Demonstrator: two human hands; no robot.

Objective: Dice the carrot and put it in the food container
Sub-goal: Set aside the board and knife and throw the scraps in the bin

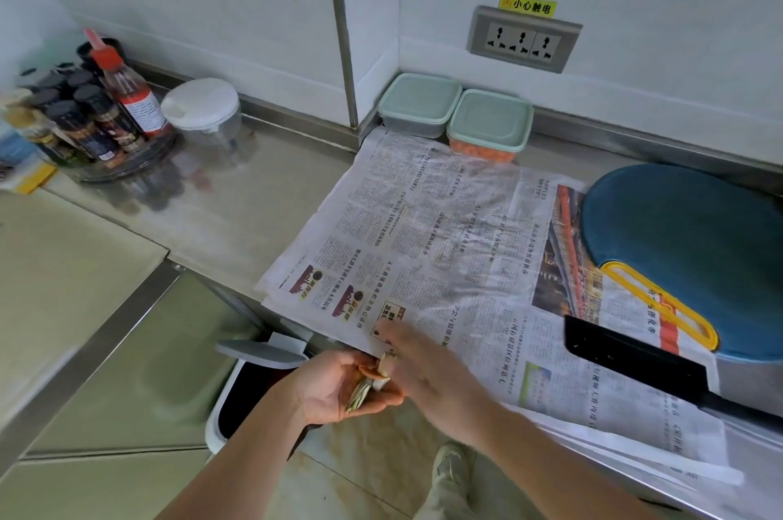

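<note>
My left hand (339, 386) is cupped palm up at the counter's front edge, holding carrot scraps (373, 379): an orange end piece and pale peelings. My right hand (428, 367) lies flat and blurred on the newspaper (423, 231), its fingers beside the scraps. A lidded food container (487, 125) with orange carrot dice showing through its side stands at the back wall. A second lidded container (417, 104) sits to its left. The blue cutting board (686, 240) with a yellow handle lies at the right, and a black knife (635, 362) rests in front of it.
A white pedal bin (250, 384) stands open on the floor below my left hand. A rack of spice bottles (84, 117) and a clear lidded jar (203, 112) sit at the back left. A wall socket (523, 38) is above the containers.
</note>
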